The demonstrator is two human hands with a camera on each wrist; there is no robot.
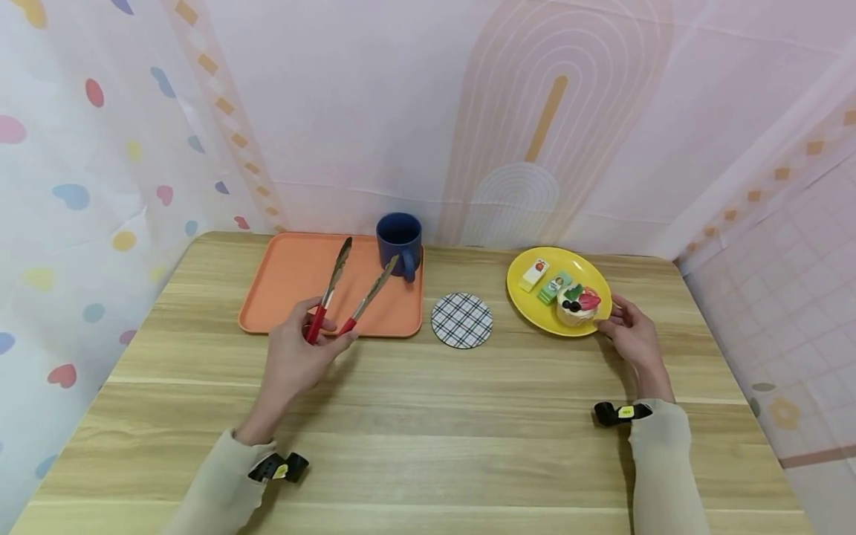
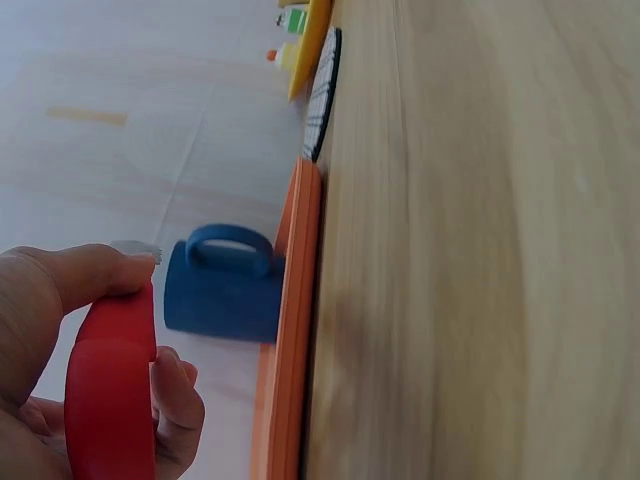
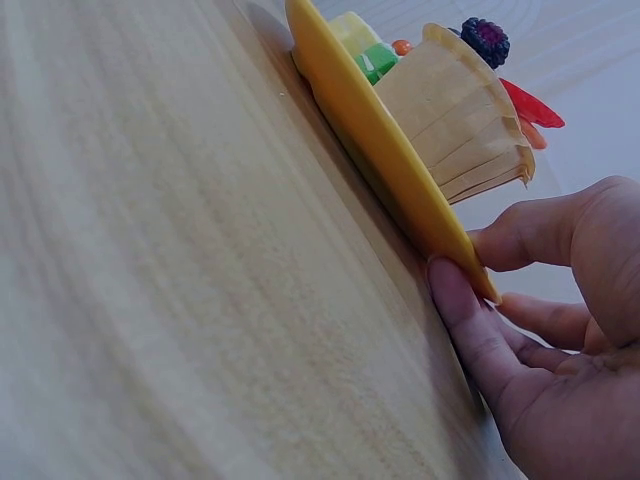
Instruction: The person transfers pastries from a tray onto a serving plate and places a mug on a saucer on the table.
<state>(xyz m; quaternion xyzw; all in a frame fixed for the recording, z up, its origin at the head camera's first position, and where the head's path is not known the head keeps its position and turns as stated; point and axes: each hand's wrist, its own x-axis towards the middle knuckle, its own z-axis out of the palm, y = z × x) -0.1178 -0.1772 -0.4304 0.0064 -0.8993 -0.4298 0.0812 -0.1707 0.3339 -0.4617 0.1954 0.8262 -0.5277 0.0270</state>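
Observation:
Kitchen tongs [image 1: 316, 325] with red handles are held in my left hand [image 1: 299, 364], their two metal arms spread apart over the orange tray [image 1: 287, 275]. One tip overlaps the dark blue mug [image 1: 394, 241] in the head view. At the right, my right hand [image 1: 635, 338] pinches the rim of a yellow plate [image 1: 576, 265]; the right wrist view has the thumb [image 3: 455, 290] on the underside and a finger on top. On that plate sit a fruit-topped cupcake [image 1: 575, 313], a yellow-and-white small carton [image 1: 533, 275] and a green one [image 1: 553, 288].
Between tray and plate lies a round checked coaster [image 1: 461, 321]. The mug stands at the tray's back right corner, handle toward me. Patterned cloth [image 1: 361, 111] hangs behind the wooden table [image 1: 435, 446] and along both sides.

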